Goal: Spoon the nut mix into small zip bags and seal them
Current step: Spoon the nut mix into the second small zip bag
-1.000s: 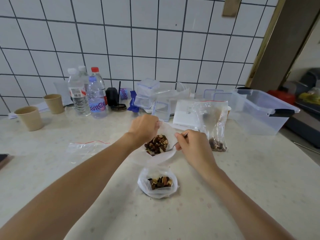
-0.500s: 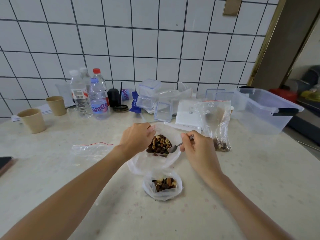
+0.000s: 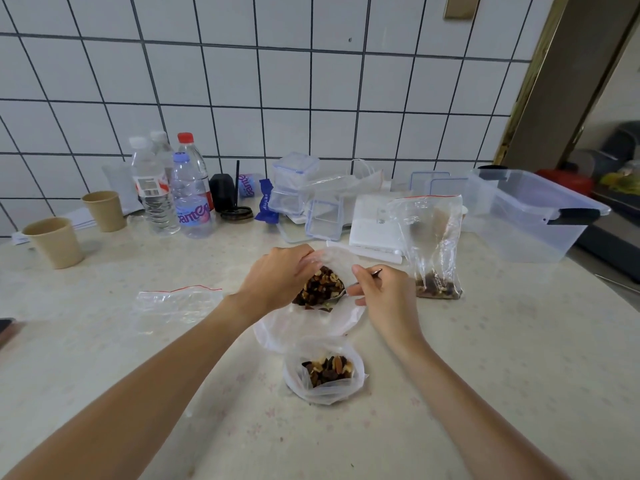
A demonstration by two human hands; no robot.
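Observation:
A large clear plastic bag lies at the middle of the counter with the nut mix heaped in its open mouth. My left hand pinches the bag's upper rim and holds it open. My right hand grips a metal spoon whose bowl rests at the right edge of the nuts. In front of it stands a small open zip bag with some nut mix in it. An upright zip bag with nuts at its bottom stands to the right. An empty red-striped zip bag lies flat at the left.
Water bottles and two paper cups stand at the back left. Small clear boxes, a white box and a large clear tub line the back and right. A dark object lies at the left edge.
My left hand has drawn the big bag's rim back and spread it wider. The spoon has moved down to the edge of the nut pile.

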